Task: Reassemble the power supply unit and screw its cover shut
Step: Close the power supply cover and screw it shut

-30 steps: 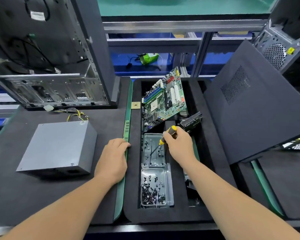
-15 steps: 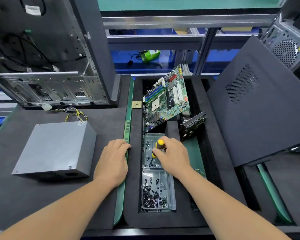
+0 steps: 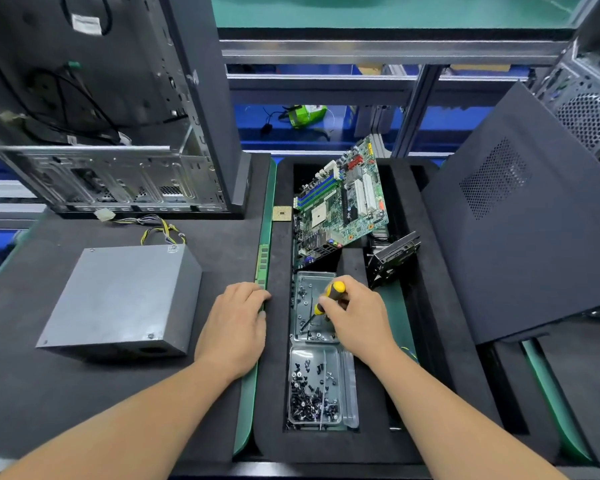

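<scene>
The closed grey sheet-metal power supply box (image 3: 118, 299) lies flat near the left edge of the black foam mat (image 3: 222, 237), its yellow-black cable bundle (image 3: 160, 230) trailing behind. It looks heavy, stiff and smooth-sided, best taken by its opposite side walls. The left hand (image 3: 236, 323) rests relaxed on the mat's green edge. The right hand (image 3: 354, 320) is curled around a yellow-black screwdriver (image 3: 326, 299), its tip down in the clear plastic screw tray (image 3: 312, 306).

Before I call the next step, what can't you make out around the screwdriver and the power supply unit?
Head view only:
- Screwdriver tip: too small among the loose screws in the upper screw tray to tell whether one is picked up.
- Right hand: its fingers wrap the handle, hiding most of it.
- Power supply unit: far side faces away; cables show behind it.
- Left hand: its palm side is hidden.
</scene>
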